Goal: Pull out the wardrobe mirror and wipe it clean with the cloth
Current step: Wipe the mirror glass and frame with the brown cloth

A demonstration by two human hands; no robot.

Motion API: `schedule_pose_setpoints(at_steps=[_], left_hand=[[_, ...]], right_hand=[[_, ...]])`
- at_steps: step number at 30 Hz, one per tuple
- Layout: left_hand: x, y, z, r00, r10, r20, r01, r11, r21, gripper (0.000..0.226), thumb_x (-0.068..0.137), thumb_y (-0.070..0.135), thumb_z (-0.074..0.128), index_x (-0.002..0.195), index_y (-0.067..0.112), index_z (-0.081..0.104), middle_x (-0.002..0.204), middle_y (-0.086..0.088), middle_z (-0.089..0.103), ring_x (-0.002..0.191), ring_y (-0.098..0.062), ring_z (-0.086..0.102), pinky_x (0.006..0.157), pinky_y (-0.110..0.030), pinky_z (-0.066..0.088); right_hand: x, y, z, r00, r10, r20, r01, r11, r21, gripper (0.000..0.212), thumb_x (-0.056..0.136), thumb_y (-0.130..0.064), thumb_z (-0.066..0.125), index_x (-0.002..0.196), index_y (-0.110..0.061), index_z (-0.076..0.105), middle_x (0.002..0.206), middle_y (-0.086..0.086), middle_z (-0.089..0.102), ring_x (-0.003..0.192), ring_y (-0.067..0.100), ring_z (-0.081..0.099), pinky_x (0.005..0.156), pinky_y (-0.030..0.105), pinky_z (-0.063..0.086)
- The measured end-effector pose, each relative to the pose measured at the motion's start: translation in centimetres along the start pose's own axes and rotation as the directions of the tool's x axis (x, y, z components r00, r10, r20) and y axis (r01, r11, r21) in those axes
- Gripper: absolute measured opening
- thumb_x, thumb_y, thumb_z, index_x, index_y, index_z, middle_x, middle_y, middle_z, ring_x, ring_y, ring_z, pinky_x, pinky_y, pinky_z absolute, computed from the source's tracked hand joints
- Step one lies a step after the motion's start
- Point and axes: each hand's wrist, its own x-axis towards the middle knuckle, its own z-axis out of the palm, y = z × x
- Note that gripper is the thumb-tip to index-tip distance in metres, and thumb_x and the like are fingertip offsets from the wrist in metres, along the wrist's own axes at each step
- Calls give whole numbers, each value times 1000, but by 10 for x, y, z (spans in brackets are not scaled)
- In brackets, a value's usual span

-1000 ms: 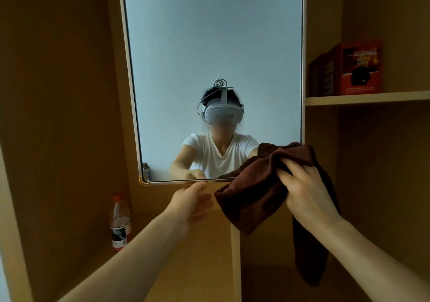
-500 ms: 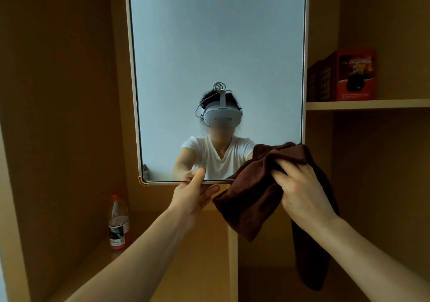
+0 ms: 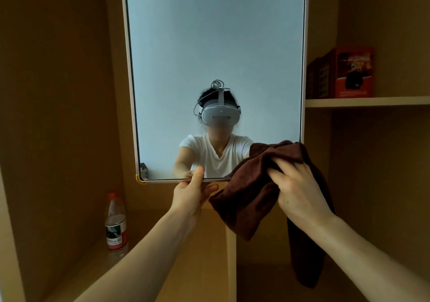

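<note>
Setting: a dim wooden wardrobe [image 3: 58, 115] interior is viewed from low down.
Left grip [image 3: 190, 199]: pinched on the mirror [image 3: 214, 45] at its bottom edge, thumb on the glass, fingers beneath.
Right grip [image 3: 300, 194]: clamped on the brown cloth [image 3: 246, 199], which is bunched at the mirror's lower right corner.
Cloth: judged soft, light and limp.
Mirror: upright between compartments; judged rigid and fragile, best held by the frame.
Count: one mirror, one cloth, one plastic bottle [image 3: 115, 222], at least one red box [image 3: 353, 72] on the shelf [image 3: 367, 101].

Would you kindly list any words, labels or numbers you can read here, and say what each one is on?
No text here can be read.
Red box on the shelf: print, too blurred to read.
Bottle label: print too small to read.
</note>
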Motion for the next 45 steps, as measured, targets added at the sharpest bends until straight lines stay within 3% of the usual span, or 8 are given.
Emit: schedule_pose_setpoints(at_steps=[7, 21, 25, 31, 34, 38, 42, 45], left_hand=[[-6, -6, -6, 999, 42, 9, -42, 999, -2, 36, 88, 34, 63, 110, 5, 62, 69, 0, 70, 71, -18, 71, 68, -26, 55], [15, -5, 1, 999, -4, -40, 4, 1000, 16, 41, 88, 35, 64, 115, 4, 62, 88, -7, 69, 75, -18, 72, 67, -26, 55], [3, -2, -3, 992, -128, 1, 128, 990, 63, 52, 85, 43, 66, 118, 6, 55, 90, -8, 75, 76, -19, 73, 53, -25, 55], [-16, -21, -21, 920, -387, 60, 352, 885, 306, 49, 86, 45, 63, 121, 12, 56, 102, -6, 69, 97, -21, 63, 67, -34, 50], [-27, -24, -29, 863, -493, 105, 418, 816, 399, 34, 88, 44, 59, 109, 17, 60, 106, -8, 67, 98, -23, 61, 69, -35, 48], [-35, -19, -35, 850, -515, 110, 430, 799, 420, 29, 92, 37, 54, 108, 16, 64, 106, -10, 68, 100, -26, 62, 72, -36, 48], [-39, -11, -40, 895, -435, 97, 345, 815, 466, 22, 93, 33, 52, 98, 16, 66, 105, -7, 68, 100, -23, 59, 86, -39, 46], [-57, 0, -30, 881, -436, 186, 344, 858, 380, 42, 88, 50, 53, 107, 15, 64, 115, -9, 66, 109, -27, 59, 96, -47, 42]], right_hand=[[-8, -2, -7, 999, -24, -32, 24, 999, 28, 43, 87, -14, 32, 110, -7, 67, 119, 9, 61, 117, 31, 47, 106, 47, 33], [5, 2, 12, 998, 35, 46, -35, 999, 16, 31, 81, 4, 62, 110, -6, 66, 123, 10, 59, 117, 35, 49, 105, 48, 36], [-3, -4, 10, 989, 94, 116, -94, 996, -7, 31, 82, 4, 60, 111, -5, 66, 124, 11, 57, 118, 36, 48, 103, 52, 37], [-24, -18, 8, 916, 240, 322, -270, 962, 48, 22, 81, 8, 48, 84, -8, 64, 102, 2, 52, 96, 27, 48, 76, 36, 45], [-43, -25, 15, 686, 425, 591, -655, 714, 246, 31, 85, 5, 43, 86, -19, 64, 91, -9, 52, 84, 14, 53, 64, 18, 39], [-61, -42, 24, 308, 469, 828, -939, 12, 343, 22, 94, -11, 49, 104, -17, 69, 94, 4, 71, 84, 21, 67, 63, 30, 53], [-48, -55, 28, 239, 436, 868, -857, -326, 400, 24, 97, -21, 46, 100, -11, 68, 91, 11, 71, 82, 26, 67, 61, 32, 52], [-30, -71, 30, 271, 468, 841, -744, -452, 491, 34, 100, -15, 35, 123, 2, 54, 120, 23, 59, 113, 37, 56, 92, 43, 48]])
